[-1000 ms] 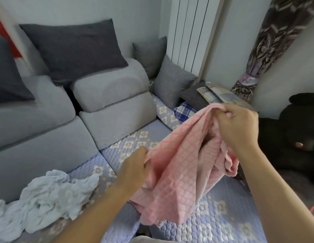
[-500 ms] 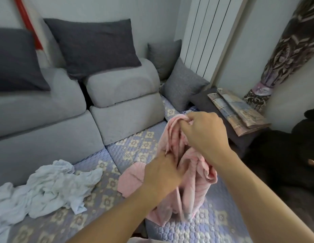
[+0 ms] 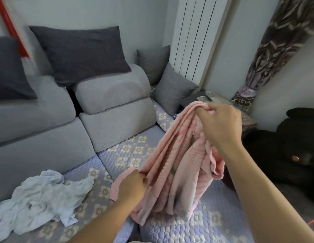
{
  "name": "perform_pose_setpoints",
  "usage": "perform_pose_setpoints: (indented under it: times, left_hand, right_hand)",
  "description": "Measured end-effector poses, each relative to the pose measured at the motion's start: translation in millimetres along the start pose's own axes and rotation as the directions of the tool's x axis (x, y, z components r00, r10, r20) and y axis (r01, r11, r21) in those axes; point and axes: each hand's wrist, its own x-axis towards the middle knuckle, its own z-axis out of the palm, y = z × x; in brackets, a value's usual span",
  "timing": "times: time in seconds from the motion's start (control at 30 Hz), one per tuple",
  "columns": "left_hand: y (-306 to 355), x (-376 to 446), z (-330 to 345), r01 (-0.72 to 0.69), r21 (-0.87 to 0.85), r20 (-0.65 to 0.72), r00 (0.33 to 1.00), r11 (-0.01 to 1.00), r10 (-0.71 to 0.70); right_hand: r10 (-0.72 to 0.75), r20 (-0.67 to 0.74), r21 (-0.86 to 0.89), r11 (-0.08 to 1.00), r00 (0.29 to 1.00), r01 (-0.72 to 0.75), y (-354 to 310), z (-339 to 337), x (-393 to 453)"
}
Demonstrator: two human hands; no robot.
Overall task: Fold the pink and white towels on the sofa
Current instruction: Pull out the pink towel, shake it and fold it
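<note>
- The pink towel (image 3: pixel 180 155) hangs in the air over the quilted sofa seat (image 3: pixel 128 151), bunched into long vertical pleats, its bottom edge just brushing the cover.
- The right hand (image 3: pixel 221 123) is up high, fingers clenched on a gathered top edge — that reads as holding a corner aloft so the cloth drops straight and the other edge can be found.
- The left hand (image 3: pixel 133 185) is low, fingers pinching a lower edge of the same towel; my judgement is it is hunting for the matching corner to spread the cloth out.
- The white towel (image 3: pixel 42 193) lies crumpled on the seat to the left, well apart from both hands, untouched — clearly waiting its turn.
- Against half a second ago: the right hand has risen and swung out to the right, and the left has dropped down and away from it, so the two hands are now well apart where they were nearly touching.
- The towel, then a tight wad between them, is now stretched long and diagonal.
- The white towel has not moved.
</note>
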Motion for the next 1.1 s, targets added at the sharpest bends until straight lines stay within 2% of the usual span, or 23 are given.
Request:
perform_pose_setpoints:
  times: [0.13,0.23,0.3,0.33,0.37,0.43,0.47,0.53,0.57,0.63,0.7,0.73,0.8,0.87,0.9,0.93,1.0,1.1]
  left_hand:
    - [-23,5,-5,0.018,-0.115,-0.043,0.999,0.993,-0.023]
    - [-43,5,-27,-0.063,-0.263,-0.241,0.971,0.963,-0.003]
    - [-57,-3,-52,-0.182,-0.249,-0.345,0.934,0.951,0.088]
    - [-62,-8,-66,-0.265,-0.205,-0.332,0.925,0.942,0.187]
    - [-65,-13,-77,-0.335,-0.177,-0.255,0.924,0.925,0.286]
    - [-70,-22,-93,-0.396,-0.139,-0.026,0.918,0.908,0.397]
    - [-72,-25,-97,-0.397,-0.115,0.071,0.911,0.911,0.406]
    - [-80,-30,-101,-0.347,-0.129,0.172,0.915,0.929,0.365]
    - [-87,-31,-102,-0.304,-0.159,0.164,0.93,0.939,0.329]
    - [-102,-33,-102,-0.191,-0.275,0.05,0.976,0.942,0.212]
    - [-113,-35,-103,-0.036,-0.421,-0.063,0.998,0.906,0.01]
    - [-114,-36,-104,0.043,-0.499,-0.109,0.988,0.866,-0.112]
    - [-112,-34,-104,0.115,-0.702,-0.2,0.915,0.703,-0.35]
    - [-105,-28,-110,0.07,-0.86,-0.241,0.817,0.505,-0.524]
    - [-103,-24,-115,0.04,-0.91,-0.22,0.797,0.412,-0.562]
    - [-101,-18,-121,0.03,-0.945,-0.168,0.812,0.327,-0.559]
    - [-101,-12,-130,0.053,-0.972,-0.055,0.894,0.227,-0.444]
    - [-100,-16,-145,0.108,-0.978,0.059,0.964,0.179,-0.258]
  right_hand:
    - [0.146,-0.082,0.077,0.987,0.986,-0.14,21,-6,15]
    - [0.278,-0.138,0.078,0.96,0.951,-0.27,51,-7,29]
    - [0.354,-0.142,0.059,0.935,0.924,-0.349,74,-4,37]
    - [0.387,-0.141,0.039,0.922,0.911,-0.386,84,-1,39]
    - [0.418,-0.134,0.018,0.907,0.898,-0.42,92,3,40]
    - [0.469,-0.11,-0.019,0.881,0.876,-0.473,104,13,39]
    - [0.489,-0.098,-0.031,0.869,0.867,-0.494,108,18,37]
    - [0.513,-0.08,-0.052,0.854,0.855,-0.517,115,27,33]
    - [0.517,-0.077,-0.064,0.851,0.853,-0.521,118,31,31]
    - [0.52,-0.06,-0.082,0.848,0.852,-0.524,124,37,27]
    - [0.504,-0.028,-0.105,0.857,0.863,-0.504,129,43,24]
    - [0.489,-0.011,-0.121,0.865,0.872,-0.487,130,45,23]
    - [0.455,0.038,-0.164,0.881,0.89,-0.443,135,48,19]
    - [0.425,0.086,-0.209,0.892,0.901,-0.401,141,50,12]
    - [0.422,0.098,-0.225,0.891,0.901,-0.393,146,50,7]
    - [0.429,0.102,-0.243,0.886,0.897,-0.396,150,50,1]
    - [0.463,0.093,-0.278,0.862,0.881,-0.424,162,50,-9]
    - [0.5,0.115,-0.331,0.834,0.858,-0.441,182,48,-28]
